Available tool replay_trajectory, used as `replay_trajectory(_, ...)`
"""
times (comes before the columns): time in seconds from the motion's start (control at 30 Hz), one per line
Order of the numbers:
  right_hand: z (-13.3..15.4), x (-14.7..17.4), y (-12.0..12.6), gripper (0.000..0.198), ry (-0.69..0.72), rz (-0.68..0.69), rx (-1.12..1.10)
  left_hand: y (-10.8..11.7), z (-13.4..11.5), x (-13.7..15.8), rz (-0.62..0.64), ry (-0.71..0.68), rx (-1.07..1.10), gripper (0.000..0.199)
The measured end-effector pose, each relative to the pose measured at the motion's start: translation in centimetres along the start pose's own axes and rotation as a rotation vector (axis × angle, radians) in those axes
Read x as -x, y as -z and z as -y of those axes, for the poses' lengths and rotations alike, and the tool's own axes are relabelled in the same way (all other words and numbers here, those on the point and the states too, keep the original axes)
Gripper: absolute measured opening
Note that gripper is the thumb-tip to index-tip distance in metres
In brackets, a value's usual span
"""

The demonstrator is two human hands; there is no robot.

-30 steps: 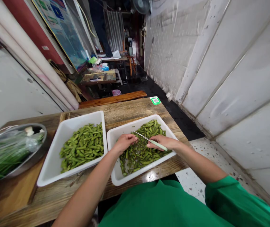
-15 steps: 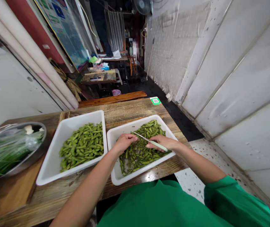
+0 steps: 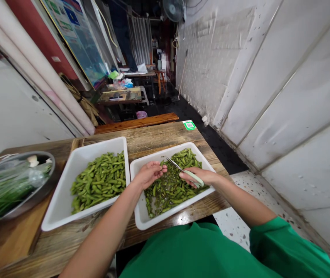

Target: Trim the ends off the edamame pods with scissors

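While left hand (image 3: 149, 174) curls, pinching pod (image 3: 162, 163), right hand (image 3: 203, 174) angles inward, wrapped around scissors (image 3: 193, 176).

The scissors (image 3: 179, 167) I grip have bright, smooth metal blades and a pale handle that looks like matt plastic. Under my wrists, the right-hand tub (image 3: 142, 219) is smooth white plastic, and its pods (image 3: 179, 200) look wet and glossy; the left-hand tub (image 3: 57, 206) is the same plastic. My table (image 3: 150, 135) is grained wood, shiny near my shirt (image 3: 199, 251), which is soft matt cloth. The bowl (image 3: 39, 195) is grey metal, the bag (image 3: 39, 175) thin, shiny, clear plastic.
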State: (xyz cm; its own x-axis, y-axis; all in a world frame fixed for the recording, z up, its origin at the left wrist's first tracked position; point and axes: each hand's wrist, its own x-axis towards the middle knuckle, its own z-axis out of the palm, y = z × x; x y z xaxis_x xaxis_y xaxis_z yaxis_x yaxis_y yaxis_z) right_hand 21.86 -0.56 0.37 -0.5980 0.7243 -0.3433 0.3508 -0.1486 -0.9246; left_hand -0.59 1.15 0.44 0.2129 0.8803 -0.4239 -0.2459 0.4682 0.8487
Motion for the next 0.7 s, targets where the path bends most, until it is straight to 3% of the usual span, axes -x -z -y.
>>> replay_trajectory(0.13,0.4,0.2,0.0,0.044,-0.005,0.012,0.021,-0.2,0.2,0.1,0.059,0.006,-0.022,0.036)
replay_trajectory(0.3,0.1,0.0,0.0,0.044,0.003,0.018,0.033,-0.3,0.8,-0.1,0.021,-0.015,-0.131,0.031)
replay_trajectory(0.53,0.3,0.2,-0.1,0.043,-0.025,-0.012,0.049,-0.2,1.0,0.1,0.083,0.020,-0.163,0.032)
replay_trajectory(0.7,0.2,0.3,-0.1,0.041,0.003,-0.063,0.040,-0.3,0.6,0.0,0.010,-0.024,-0.201,0.028)
